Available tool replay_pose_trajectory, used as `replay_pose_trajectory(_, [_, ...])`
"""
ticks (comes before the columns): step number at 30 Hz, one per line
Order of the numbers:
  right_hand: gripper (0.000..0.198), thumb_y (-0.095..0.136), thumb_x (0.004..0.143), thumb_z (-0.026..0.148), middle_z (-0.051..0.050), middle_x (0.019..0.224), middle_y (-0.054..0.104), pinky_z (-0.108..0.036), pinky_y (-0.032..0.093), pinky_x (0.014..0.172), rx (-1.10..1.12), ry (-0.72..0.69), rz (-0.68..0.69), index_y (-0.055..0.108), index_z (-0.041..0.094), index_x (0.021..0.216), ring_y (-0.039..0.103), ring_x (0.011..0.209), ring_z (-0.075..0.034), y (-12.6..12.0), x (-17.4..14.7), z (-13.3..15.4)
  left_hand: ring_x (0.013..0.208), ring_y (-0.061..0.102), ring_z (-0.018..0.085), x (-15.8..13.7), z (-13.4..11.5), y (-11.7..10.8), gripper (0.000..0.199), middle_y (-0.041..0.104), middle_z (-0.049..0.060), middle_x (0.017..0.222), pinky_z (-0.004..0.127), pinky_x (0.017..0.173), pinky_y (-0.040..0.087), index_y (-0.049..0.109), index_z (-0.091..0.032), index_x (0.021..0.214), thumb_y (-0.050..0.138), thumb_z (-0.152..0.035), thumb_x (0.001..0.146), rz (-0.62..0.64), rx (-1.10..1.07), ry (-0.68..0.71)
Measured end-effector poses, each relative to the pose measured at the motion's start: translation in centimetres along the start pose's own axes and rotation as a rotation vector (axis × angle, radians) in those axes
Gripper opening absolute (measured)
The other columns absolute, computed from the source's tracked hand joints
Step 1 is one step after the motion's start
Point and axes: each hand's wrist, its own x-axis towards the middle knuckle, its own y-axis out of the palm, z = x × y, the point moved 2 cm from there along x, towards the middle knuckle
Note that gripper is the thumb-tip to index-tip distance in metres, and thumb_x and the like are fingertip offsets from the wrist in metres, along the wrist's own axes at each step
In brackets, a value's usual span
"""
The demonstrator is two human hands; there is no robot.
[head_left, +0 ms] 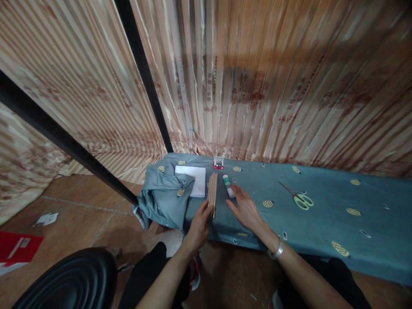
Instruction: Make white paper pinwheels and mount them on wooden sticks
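Several slim, pale wooden sticks [213, 186] lie side by side on the blue-grey cloth. At their near end, my left hand [200, 223] has its fingers closed around the left side of the bundle. My right hand [247, 209], with a bracelet at its wrist, is open, thumb and forefinger apart. Its fingertips are at the lower end of a white and green glue stick [227, 183]; whether they touch it I cannot tell. Left of the sticks is a stack of white paper [199, 180], partly under bunched cloth. Behind them sits a small red and white box [219, 164] with small dark items inside.
Scissors with light green handles [303, 201] lie on the cloth to the right. Black poles [146, 77] slant down at the left, before a patterned curtain [257, 86]. A black round stool [71, 281] and a red packet [19, 246] are at lower left.
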Motion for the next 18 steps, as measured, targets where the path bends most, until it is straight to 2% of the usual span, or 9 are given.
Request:
replay_pose_trajectory(4, [0.051, 0.046, 0.092, 0.031, -0.02, 0.137, 0.056, -0.049, 0.044, 0.106, 0.046, -0.049, -0.041, 0.046, 0.01, 0.138, 0.053, 0.128, -0.029, 0.1, -2.7, -0.2, 0.138, 0.043, 0.025, 1.1, -0.2, 0.0, 0.069, 0.042, 0.017, 0.149, 0.048, 0.115, 0.034, 0.053, -0.014, 0.134, 0.037, 0.007, 0.071, 0.008, 0.091, -0.005])
replay_pose_trajectory(7, [0.05, 0.046, 0.092, 0.028, -0.019, 0.137, 0.057, -0.049, 0.046, 0.106, 0.057, -0.069, -0.028, 0.046, 0.012, 0.139, 0.054, 0.128, -0.029, 0.4, -4.0, 0.0, 0.137, 0.043, 0.024, 1.7, -0.4, 0.0, 0.07, 0.044, 0.016, 0.148, 0.046, 0.115, 0.035, 0.052, -0.014, 0.135, 0.037, 0.008, 0.069, 0.016, 0.116, -0.003])
replay_pose_trajectory(11, [0.047, 0.047, 0.09, 0.024, -0.019, 0.136, 0.058, -0.05, 0.046, 0.105, 0.103, -0.09, 0.0, 0.052, 0.013, 0.136, 0.055, 0.126, -0.029, 0.7, -3.2, 1.3, 0.138, 0.043, 0.025, 1.6, -0.6, -0.3, 0.071, 0.044, 0.018, 0.147, 0.046, 0.116, 0.033, 0.054, -0.01, 0.133, 0.037, 0.009, 0.066, 0.001, 0.107, -0.009])
replay_pose_trajectory(14, [0.04, 0.045, 0.091, 0.024, -0.019, 0.126, 0.065, -0.051, 0.049, 0.101, 0.227, -0.075, 0.007, 0.06, 0.013, 0.126, 0.061, 0.119, -0.029, -0.8, -2.4, 3.9, 0.138, 0.042, 0.026, 1.5, -0.9, -0.8, 0.069, 0.044, 0.018, 0.148, 0.047, 0.116, 0.033, 0.054, -0.011, 0.133, 0.039, 0.007, 0.068, -0.029, 0.095, -0.03])
replay_pose_trajectory(16, [0.033, 0.046, 0.093, 0.027, -0.013, 0.115, 0.07, -0.046, 0.053, 0.095, 0.4, -0.071, 0.059, 0.065, 0.019, 0.119, 0.066, 0.107, -0.025, -2.8, -4.3, 6.0, 0.137, 0.044, 0.025, 1.5, -1.2, -1.4, 0.065, 0.047, 0.017, 0.146, 0.047, 0.115, 0.034, 0.056, -0.012, 0.131, 0.042, 0.005, 0.07, -0.057, 0.083, -0.042])
replay_pose_trajectory(17, [0.03, 0.046, 0.095, 0.029, -0.01, 0.11, 0.072, -0.039, 0.054, 0.092, 0.525, -0.074, 0.136, 0.067, 0.023, 0.116, 0.068, 0.102, -0.021, -3.8, -6.5, 6.9, 0.135, 0.046, 0.025, 1.6, -1.3, -1.7, 0.064, 0.049, 0.016, 0.144, 0.047, 0.115, 0.035, 0.057, -0.013, 0.129, 0.043, 0.004, 0.07, -0.068, 0.078, -0.044])
replay_pose_trajectory(18, [0.027, 0.048, 0.095, 0.031, -0.007, 0.1, 0.074, -0.034, 0.056, 0.085, 0.666, -0.16, 0.209, 0.069, 0.025, 0.111, 0.069, 0.097, -0.019, -4.7, -9.4, 7.7, 0.133, 0.048, 0.024, 1.8, -1.4, -2.0, 0.062, 0.053, 0.015, 0.141, 0.047, 0.114, 0.036, 0.059, -0.014, 0.127, 0.043, 0.003, 0.07, -0.076, 0.074, -0.045])
